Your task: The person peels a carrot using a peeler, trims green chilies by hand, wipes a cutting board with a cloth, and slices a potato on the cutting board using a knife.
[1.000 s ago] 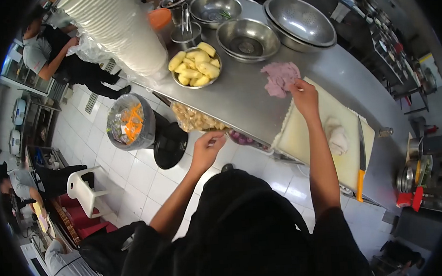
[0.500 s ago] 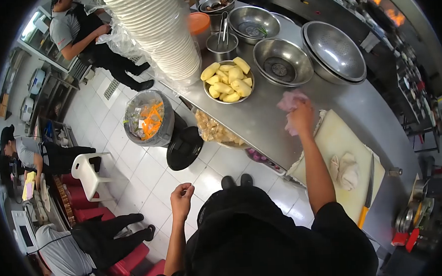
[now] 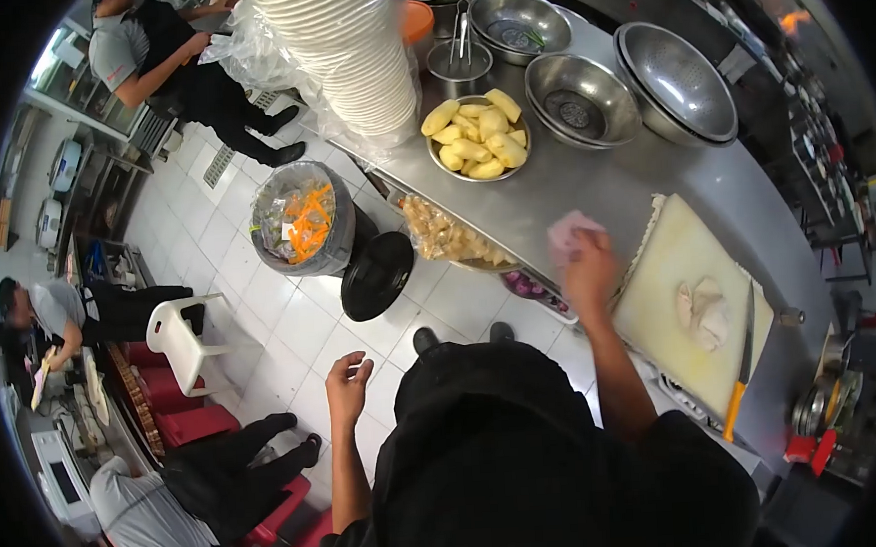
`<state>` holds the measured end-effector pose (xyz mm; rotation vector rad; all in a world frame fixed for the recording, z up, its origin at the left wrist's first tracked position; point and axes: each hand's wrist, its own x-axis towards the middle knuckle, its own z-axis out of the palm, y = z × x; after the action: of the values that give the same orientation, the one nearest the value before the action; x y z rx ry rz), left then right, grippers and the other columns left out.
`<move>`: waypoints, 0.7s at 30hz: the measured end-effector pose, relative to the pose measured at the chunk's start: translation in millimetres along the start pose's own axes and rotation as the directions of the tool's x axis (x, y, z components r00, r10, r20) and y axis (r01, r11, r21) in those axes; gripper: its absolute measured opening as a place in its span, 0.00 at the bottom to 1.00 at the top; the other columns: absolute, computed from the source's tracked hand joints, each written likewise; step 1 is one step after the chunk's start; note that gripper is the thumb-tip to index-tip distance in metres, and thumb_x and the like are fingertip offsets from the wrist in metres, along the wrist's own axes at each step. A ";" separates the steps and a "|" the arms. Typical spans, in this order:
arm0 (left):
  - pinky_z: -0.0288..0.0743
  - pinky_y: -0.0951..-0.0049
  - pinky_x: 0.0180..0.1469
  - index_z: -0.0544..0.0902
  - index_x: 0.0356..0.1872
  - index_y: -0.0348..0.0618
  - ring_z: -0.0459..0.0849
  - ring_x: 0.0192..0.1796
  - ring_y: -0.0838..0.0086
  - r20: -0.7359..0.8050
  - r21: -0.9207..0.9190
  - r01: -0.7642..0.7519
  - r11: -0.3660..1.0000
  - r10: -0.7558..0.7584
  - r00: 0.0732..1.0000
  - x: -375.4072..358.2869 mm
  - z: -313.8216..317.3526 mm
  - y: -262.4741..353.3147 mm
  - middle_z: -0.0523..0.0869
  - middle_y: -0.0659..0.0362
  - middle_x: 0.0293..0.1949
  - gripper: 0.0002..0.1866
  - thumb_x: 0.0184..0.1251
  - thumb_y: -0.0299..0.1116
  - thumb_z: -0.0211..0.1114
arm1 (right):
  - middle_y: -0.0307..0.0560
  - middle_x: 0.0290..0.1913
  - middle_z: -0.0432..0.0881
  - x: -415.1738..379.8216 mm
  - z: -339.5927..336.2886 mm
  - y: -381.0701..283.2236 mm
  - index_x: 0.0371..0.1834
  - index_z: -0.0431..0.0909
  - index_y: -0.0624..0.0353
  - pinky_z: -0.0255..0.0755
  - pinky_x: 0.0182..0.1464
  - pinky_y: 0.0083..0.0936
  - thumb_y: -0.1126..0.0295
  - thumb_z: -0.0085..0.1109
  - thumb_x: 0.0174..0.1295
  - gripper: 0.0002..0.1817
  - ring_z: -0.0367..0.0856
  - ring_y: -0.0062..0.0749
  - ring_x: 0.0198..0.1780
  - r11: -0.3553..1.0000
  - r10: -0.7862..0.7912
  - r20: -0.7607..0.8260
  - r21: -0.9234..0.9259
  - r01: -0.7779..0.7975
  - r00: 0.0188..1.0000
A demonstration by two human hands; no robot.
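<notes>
My right hand grips a crumpled pink cloth over the near edge of the steel table; hand and cloth are slightly blurred. To its right lies a pale cutting board, bearing a soft whitish lump whose kind I cannot make out. A knife with a yellow handle rests along the board's right side. My left hand hangs above the floor tiles, empty, its fingers loosely bent and apart from the thumb.
Peeled potatoes fill a metal bowl behind my right hand. Steel bowls, a colander and a wrapped stack of white containers stand farther back. A lined bin and its black lid are left. Several co-workers are nearby.
My right hand has drawn the pink cloth back toward the table's near edge. My left hand has loosened from a closer curl. The view has shifted slightly.
</notes>
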<state>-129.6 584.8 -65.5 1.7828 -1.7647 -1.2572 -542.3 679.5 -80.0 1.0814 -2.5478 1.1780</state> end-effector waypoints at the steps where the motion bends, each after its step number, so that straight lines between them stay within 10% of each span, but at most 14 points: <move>1: 0.76 0.75 0.43 0.84 0.48 0.34 0.82 0.39 0.75 0.010 -0.001 -0.006 1.000 0.006 1.000 8.0 -6.9 -1.4 0.87 0.56 0.41 0.14 0.64 0.31 0.69 | 0.47 0.47 0.79 -3.9 15.7 -34.7 0.43 0.82 0.57 0.72 0.49 0.34 0.75 0.59 0.54 0.13 0.80 0.42 0.47 0.967 0.119 0.150 0.205 -0.149 0.982; 3: 0.77 0.73 0.42 0.84 0.47 0.35 0.83 0.38 0.73 0.046 -0.002 -0.027 1.000 0.027 0.999 28.2 -17.1 -12.2 0.87 0.54 0.42 0.15 0.63 0.32 0.69 | 0.45 0.40 0.81 -20.3 73.2 -81.5 0.39 0.81 0.59 0.75 0.43 0.29 0.76 0.57 0.55 0.09 0.81 0.33 0.39 0.959 -0.243 0.152 0.189 0.213 0.958; 4: 0.78 0.71 0.42 0.84 0.47 0.35 0.85 0.38 0.70 0.072 0.000 -0.048 0.999 0.048 0.996 44.3 -22.3 -20.5 0.87 0.52 0.43 0.15 0.62 0.33 0.70 | 0.45 0.34 0.79 -27.9 93.2 -125.3 0.36 0.82 0.59 0.74 0.44 0.31 0.76 0.59 0.52 0.08 0.80 0.33 0.38 0.659 -0.099 0.276 0.738 -0.145 0.956; 5: 0.78 0.71 0.41 0.84 0.48 0.35 0.84 0.37 0.70 0.115 -0.016 -0.051 0.999 0.052 0.992 58.5 -27.4 -21.7 0.87 0.53 0.42 0.15 0.63 0.33 0.69 | 0.47 0.31 0.78 -39.3 116.8 -145.4 0.32 0.84 0.58 0.73 0.44 0.34 0.76 0.62 0.47 0.07 0.79 0.40 0.38 0.564 -0.092 0.568 0.707 -0.427 0.818; 6: 0.78 0.72 0.41 0.84 0.48 0.35 0.84 0.38 0.70 0.134 0.010 -0.064 0.998 0.062 0.989 68.1 -34.9 -16.1 0.87 0.52 0.42 0.16 0.63 0.34 0.69 | 0.49 0.32 0.80 -53.0 143.2 -147.9 0.30 0.84 0.59 0.74 0.45 0.37 0.77 0.62 0.44 0.08 0.80 0.45 0.40 0.871 -0.390 0.459 0.465 0.158 0.799; 14: 0.78 0.71 0.42 0.84 0.48 0.35 0.85 0.39 0.69 0.112 0.080 -0.088 0.993 0.079 0.991 129.9 -91.3 -69.0 0.87 0.52 0.40 0.16 0.62 0.34 0.68 | 0.52 0.41 0.82 6.7 44.5 -144.3 0.40 0.85 0.60 0.76 0.44 0.30 0.88 0.53 0.45 0.20 0.82 0.43 0.43 0.891 0.040 0.397 0.402 -0.213 0.917; 17: 0.78 0.71 0.43 0.85 0.47 0.34 0.85 0.39 0.68 0.084 0.075 -0.032 0.997 0.026 0.996 138.2 -91.4 -78.4 0.87 0.52 0.39 0.17 0.62 0.35 0.68 | 0.51 0.43 0.83 39.7 -15.2 -108.4 0.42 0.85 0.59 0.76 0.47 0.31 0.88 0.52 0.45 0.22 0.83 0.46 0.43 0.994 -0.069 0.069 0.093 0.062 0.995; 21: 0.78 0.71 0.42 0.85 0.47 0.35 0.85 0.38 0.69 0.099 0.086 -0.048 0.995 0.039 0.994 149.0 -72.7 -77.0 0.87 0.52 0.38 0.17 0.61 0.35 0.69 | 0.55 0.47 0.84 70.1 -43.5 -65.9 0.42 0.86 0.58 0.76 0.47 0.33 0.83 0.56 0.49 0.17 0.84 0.48 0.44 0.985 0.016 0.088 -0.174 -0.001 0.996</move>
<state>-49.6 435.9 -135.2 1.7469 -1.9301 -1.2868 -557.6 642.7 17.8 1.1061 -2.6656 0.9066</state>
